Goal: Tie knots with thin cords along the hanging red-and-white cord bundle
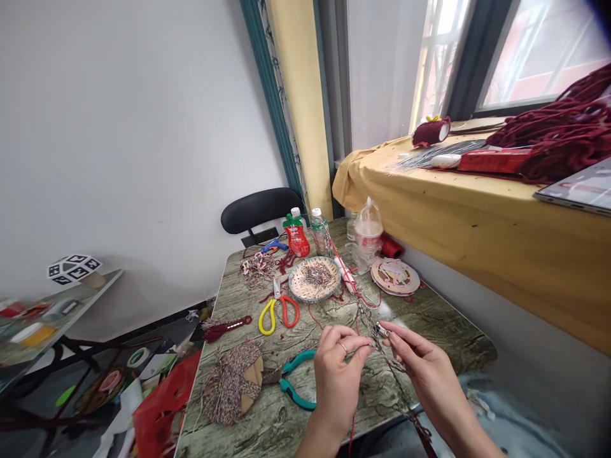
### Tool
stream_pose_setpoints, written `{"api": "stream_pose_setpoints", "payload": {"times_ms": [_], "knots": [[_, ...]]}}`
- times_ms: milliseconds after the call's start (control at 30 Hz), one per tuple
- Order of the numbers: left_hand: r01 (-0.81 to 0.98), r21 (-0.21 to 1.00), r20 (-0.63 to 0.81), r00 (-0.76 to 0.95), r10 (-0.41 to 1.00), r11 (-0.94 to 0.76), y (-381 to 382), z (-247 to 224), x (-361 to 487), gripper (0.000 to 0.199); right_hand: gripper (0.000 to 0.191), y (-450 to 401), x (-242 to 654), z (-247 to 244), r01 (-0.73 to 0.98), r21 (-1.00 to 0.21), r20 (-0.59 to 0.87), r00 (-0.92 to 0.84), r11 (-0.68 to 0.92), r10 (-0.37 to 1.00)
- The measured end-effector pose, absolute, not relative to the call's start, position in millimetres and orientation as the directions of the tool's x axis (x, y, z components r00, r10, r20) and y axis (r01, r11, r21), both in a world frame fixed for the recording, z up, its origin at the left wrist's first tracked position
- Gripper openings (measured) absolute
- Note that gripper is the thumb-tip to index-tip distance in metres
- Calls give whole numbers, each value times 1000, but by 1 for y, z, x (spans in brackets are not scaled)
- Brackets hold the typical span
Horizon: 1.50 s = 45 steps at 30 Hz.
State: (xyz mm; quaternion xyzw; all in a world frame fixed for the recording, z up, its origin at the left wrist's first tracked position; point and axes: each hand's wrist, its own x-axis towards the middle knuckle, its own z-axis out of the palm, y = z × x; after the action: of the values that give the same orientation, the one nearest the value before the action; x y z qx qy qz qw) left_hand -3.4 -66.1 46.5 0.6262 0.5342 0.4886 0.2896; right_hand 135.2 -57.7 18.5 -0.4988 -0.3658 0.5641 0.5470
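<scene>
My left hand (337, 362), with a ring on one finger, is closed in a pinch on the thin end of a strand. Opposite it, my right hand (420, 366) pinches a small silver metal piece (382, 329) whose exact kind I cannot make out. Between and below the hands runs a dark braided cord (398, 375), stretching from the tabletop toward my lap. Teal-handled pliers (298, 399) lie left of my left hand, partly hidden by it. Scissors (277, 308) with one yellow and one red handle rest farther back.
On the wood-patterned table (286, 340) are a speckled cord wound on cardboard (233, 385), a woven plate (293, 294) of thread scraps, a round pink-white plate (395, 289), bottles (321, 235) and a red pouch (298, 238). A yellow-clothed ledge (429, 222) rises at the right.
</scene>
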Motion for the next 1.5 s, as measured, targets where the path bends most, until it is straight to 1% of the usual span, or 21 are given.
{"api": "stream_pose_setpoints", "payload": {"times_ms": [67,167,200,233,267,400,467,533,633,733,833,933,1033,1100,1267,1400,1500], "knots": [[306,923,265,-66,962,-233,-66,48,-1,12,36,-58,136,18,-237,-964,-145,91,-121,985],[82,996,47,-39,998,-44,-64,49,6,19,35,-60,135,20,-147,-985,-101,86,-88,991],[33,999,-13,-23,1000,14,-62,50,8,20,34,-61,134,21,-95,-993,-78,93,-69,993],[13,999,-42,-11,999,42,-61,50,10,20,34,-61,133,22,-41,-998,-53,99,-49,994],[17,999,-40,-8,999,40,-60,51,12,20,34,-62,132,24,5,-1000,-27,101,-27,995],[115,992,61,-4,998,-60,-54,54,14,14,36,-64,131,27,150,-987,73,57,64,996],[111,991,79,20,997,-80,-51,54,12,16,33,-65,133,29,256,-960,120,28,109,992],[90,992,82,54,995,-87,-49,53,10,17,28,-67,135,32,386,-909,166,-9,157,986],[73,995,62,86,994,-68,-46,50,8,19,25,-69,135,35,561,-798,238,-44,221,970],[74,996,46,105,993,-54,-45,48,8,19,27,-70,134,35,668,-699,292,-62,257,954],[130,989,61,104,993,-74,-45,45,9,18,27,-70,133,33,735,-630,282,-83,250,956],[242,961,128,52,990,-136,-46,44,9,15,27,-70,130,33,759,-609,252,-91,231,963],[388,897,219,27,975,-212,-49,46,6,15,29,-69,129,36,712,-662,242,-91,233,966],[458,853,251,63,966,-251,-50,50,2,17,30,-69,130,38,670,-711,226,-72,215,971],[555,762,288,170,942,-333,-54,58,-2,18,33,-69,133,39,601,-783,197,-4,159,980],[647,669,339,173,925,-366,-58,60,-1,20,31,-69,133,39,572,-807,199,33,144,979],[673,635,360,177,916,-379,-61,61,-1,19,31,-69,133,38,566,-811,206,36,150,978]]}}
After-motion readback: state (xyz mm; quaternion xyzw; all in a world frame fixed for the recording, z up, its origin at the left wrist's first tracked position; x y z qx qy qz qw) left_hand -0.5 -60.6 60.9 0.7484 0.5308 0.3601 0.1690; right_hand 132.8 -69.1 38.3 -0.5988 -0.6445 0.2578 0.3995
